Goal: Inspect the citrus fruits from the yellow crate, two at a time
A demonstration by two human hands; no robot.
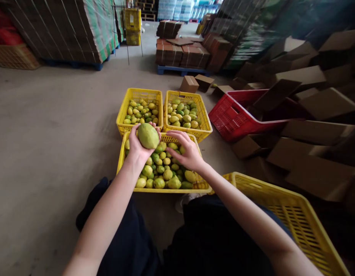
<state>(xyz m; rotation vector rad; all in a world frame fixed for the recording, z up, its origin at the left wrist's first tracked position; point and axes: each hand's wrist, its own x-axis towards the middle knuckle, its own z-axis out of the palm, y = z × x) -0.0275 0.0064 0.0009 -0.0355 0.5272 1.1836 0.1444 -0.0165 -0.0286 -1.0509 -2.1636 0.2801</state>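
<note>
A large yellow-green fruit (148, 136) rests in my left hand (138, 148), palm up with the fingers curled around it, above the near yellow crate (166, 190). That crate holds several smaller green and yellow fruits. To the right of the large fruit, my right hand (188, 152) hovers over the same crate with its fingers apart and nothing in them. Behind stand two more yellow crates, one at the left (120, 117) and one at the right (206, 115), both with similar fruits inside.
A red crate (227, 115) with cardboard stands at the right, beside a heap of open cardboard boxes (318, 165). Another yellow crate (298, 214) is near my right arm. Flattened cartons (181, 53) lie on a blue pallet (181, 71) farther back.
</note>
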